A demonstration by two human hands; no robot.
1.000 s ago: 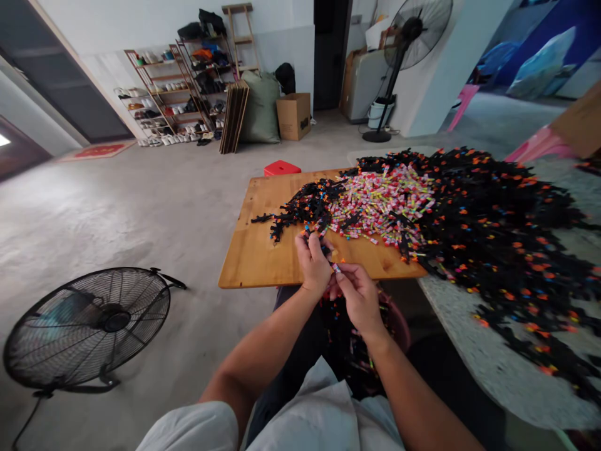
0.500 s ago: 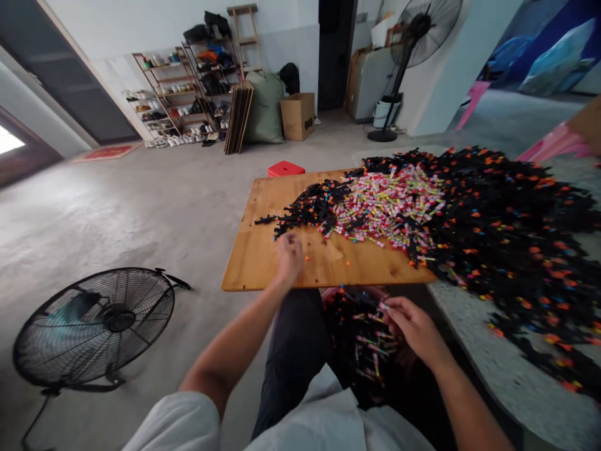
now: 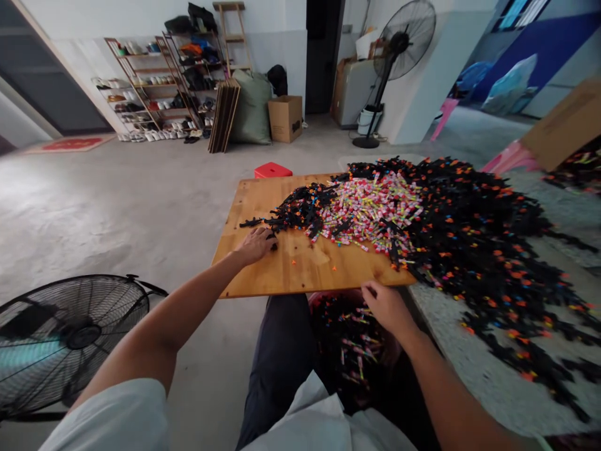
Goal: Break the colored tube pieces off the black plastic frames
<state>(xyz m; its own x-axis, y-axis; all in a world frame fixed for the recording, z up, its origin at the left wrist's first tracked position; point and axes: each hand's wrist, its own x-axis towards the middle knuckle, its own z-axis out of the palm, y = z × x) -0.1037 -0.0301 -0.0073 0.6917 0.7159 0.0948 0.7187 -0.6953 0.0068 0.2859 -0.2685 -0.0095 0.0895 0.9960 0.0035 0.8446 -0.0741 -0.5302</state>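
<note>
My left hand [image 3: 256, 245] lies low over the wooden board, its fingers curled around a small black toy gun [image 3: 273, 243]. Just beyond it spreads a heap of black toy guns [image 3: 300, 207] with orange and blue tips. My right hand [image 3: 389, 308] hovers by the board's front edge with fingers bent in; whatever they hold, if anything, is hidden. Beneath that hand a dark reddish tub [image 3: 315, 302] contains black toy guns and bright slim tubes. On the board [image 3: 239, 269], a pile of pink, white and yellow tubes [image 3: 370, 210] sits right of the black heap.
A large mound of black toy guns [image 3: 469, 232] covers much of the grey stone table [image 3: 457, 341] on my right. Two small orange bits lie on the board. A floor fan [image 3: 82, 338] stands at left, and a red stool [image 3: 273, 170] behind the board.
My left hand has moved left and down onto a black toy gun at the heap's near edge. The right hand has risen from over the tub to the board's front edge. The view has shifted right.
</note>
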